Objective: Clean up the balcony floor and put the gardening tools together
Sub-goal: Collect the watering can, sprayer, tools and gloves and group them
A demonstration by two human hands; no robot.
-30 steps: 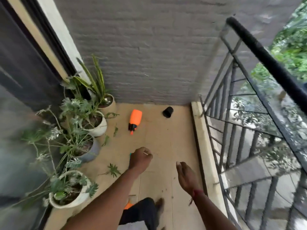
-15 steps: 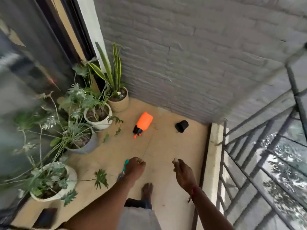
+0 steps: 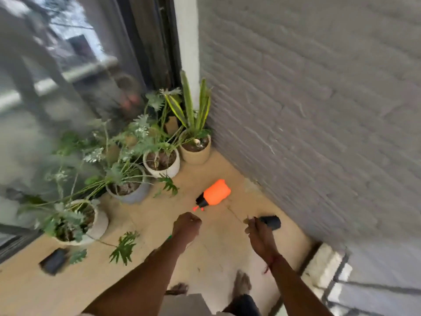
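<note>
1. Head view: the left hand (image 3: 186, 226) is a closed fist curled round a green-handled tool (image 3: 170, 237). Only a sliver of green shows beneath the fist.
2. The right hand (image 3: 260, 238) has its fingertips bunched, pinching a small brownish scrap (image 3: 247, 221) that is too blurred to identify.
3. An orange plastic spray bottle with a black nozzle head (image 3: 216, 192) lies on its side on the tan balcony floor (image 3: 216, 254), just beyond the left hand.
4. A small black plastic pot (image 3: 271, 222) lies tipped over just past the right fingertips, near the grey brick wall (image 3: 319, 110).
5. A row of potted plants (image 3: 168, 171) stands to the left of the left hand.
6. A lobed green leaf (image 3: 124, 246) hangs low beside the left forearm. A second black pot (image 3: 53, 262) lies farther left.
</note>
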